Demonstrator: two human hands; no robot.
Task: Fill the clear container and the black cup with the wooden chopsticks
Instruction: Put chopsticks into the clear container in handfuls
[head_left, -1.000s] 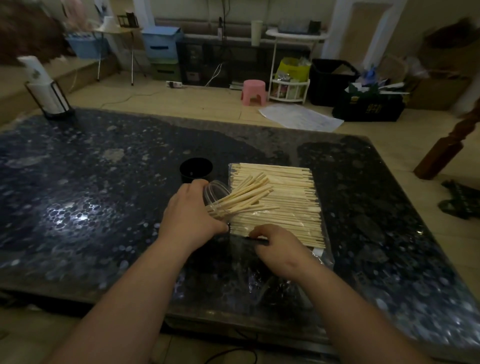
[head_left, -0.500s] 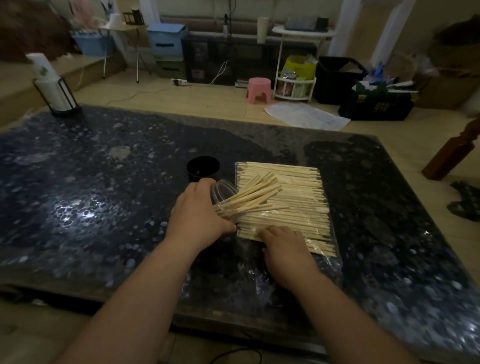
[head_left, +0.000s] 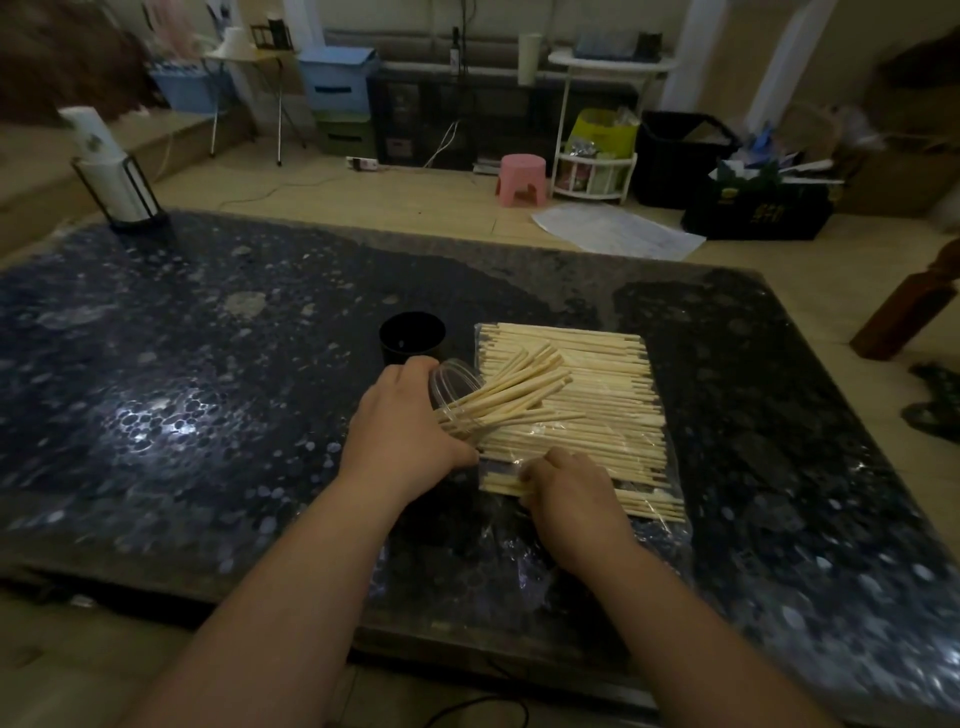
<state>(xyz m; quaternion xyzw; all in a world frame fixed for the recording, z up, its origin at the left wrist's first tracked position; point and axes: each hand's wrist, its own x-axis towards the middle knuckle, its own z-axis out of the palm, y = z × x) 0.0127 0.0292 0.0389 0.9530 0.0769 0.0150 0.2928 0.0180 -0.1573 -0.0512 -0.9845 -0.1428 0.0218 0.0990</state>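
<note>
Now the right hand (head_left: 571, 499) has slid back from lying flat on the wooden chopsticks (head_left: 587, 410) to their nearest row. Its fingers (head_left: 537, 467) have curled round a few sticks at that edge, so I judge another small batch is about to be lifted. The left hand (head_left: 410, 431) has not let go: its fingers (head_left: 415, 366) wrap the clear container (head_left: 454, 387), which is tipped on its side with its mouth toward the pile and a fan of sticks poking out just beyond them. The black cup (head_left: 412, 338) stands upright on the desk (head_left: 208, 415) right behind those left fingers (no sticks show in it yet). Both forearms reach forward, wrists low, hands close together.
</note>
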